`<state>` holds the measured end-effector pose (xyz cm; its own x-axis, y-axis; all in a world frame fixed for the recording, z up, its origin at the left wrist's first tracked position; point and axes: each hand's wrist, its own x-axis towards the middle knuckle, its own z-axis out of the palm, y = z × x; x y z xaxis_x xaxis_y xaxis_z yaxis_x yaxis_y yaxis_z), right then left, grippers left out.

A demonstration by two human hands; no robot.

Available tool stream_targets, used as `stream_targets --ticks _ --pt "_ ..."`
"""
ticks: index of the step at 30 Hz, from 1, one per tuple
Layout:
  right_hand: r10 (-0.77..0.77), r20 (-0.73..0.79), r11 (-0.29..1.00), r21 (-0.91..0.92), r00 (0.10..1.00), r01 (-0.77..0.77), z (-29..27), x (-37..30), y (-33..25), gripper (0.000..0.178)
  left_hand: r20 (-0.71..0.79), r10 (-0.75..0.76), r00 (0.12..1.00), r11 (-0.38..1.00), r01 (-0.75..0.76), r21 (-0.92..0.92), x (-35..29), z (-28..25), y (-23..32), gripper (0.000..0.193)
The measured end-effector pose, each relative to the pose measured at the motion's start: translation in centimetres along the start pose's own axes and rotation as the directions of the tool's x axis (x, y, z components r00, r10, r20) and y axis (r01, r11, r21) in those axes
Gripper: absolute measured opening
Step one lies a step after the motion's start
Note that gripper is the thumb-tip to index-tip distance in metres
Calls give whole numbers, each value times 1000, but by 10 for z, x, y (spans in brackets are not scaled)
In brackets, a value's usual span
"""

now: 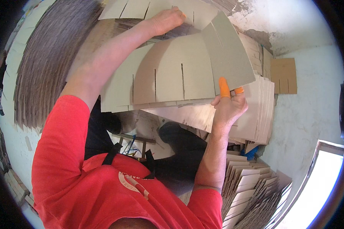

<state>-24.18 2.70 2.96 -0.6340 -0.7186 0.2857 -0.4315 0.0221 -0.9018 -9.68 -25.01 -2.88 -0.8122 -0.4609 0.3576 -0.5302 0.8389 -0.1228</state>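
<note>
1. Slotted cardboard [164, 72] is out in front of you, just beyond your knees, w/ dark slots near its lower long edge.
2. Grey end panel [227, 55] angles up at its R side; can't tell if it's a bent part of the same pc or a separate sheet.
3. Your R hand [231, 105] grips that panel at the lower edge: index in an orange finger cover [224, 87] flat on the face, other fingers curled at/below the edge, thumb to the L.
4. Your L hand [166, 22] is past the cardboard's upper edge, over the far slotted sheet [133, 9]. Fingers curled, orange on one tip; can't tell if they're gripping.
5. Nearby: tall stack [53, 65] on L, pale stack [262, 110] just beyond R wrist, more slotted pcs [252, 187] lower R.
</note>
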Motion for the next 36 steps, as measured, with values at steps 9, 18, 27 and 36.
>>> stream_targets --ticks 9,18,27,36 --pt "-5 -39 1000 11 999 5 2 -1 2 32 -272 116 955 993 -105 54 -3 -19 -2 21" --pt "33 -8 997 65 999 -33 2 -4 0 31 -337 106 935 982 -45 184 -3 -42 21 13" --pt "-21 1 1000 -14 1000 22 2 -6 2 25 -351 70 934 982 -3 190 -1 -53 25 12" --pt "-67 -71 990 -131 995 57 6 -9 -3 60 -384 178 906 980 -125 158 -12 -72 57 17"
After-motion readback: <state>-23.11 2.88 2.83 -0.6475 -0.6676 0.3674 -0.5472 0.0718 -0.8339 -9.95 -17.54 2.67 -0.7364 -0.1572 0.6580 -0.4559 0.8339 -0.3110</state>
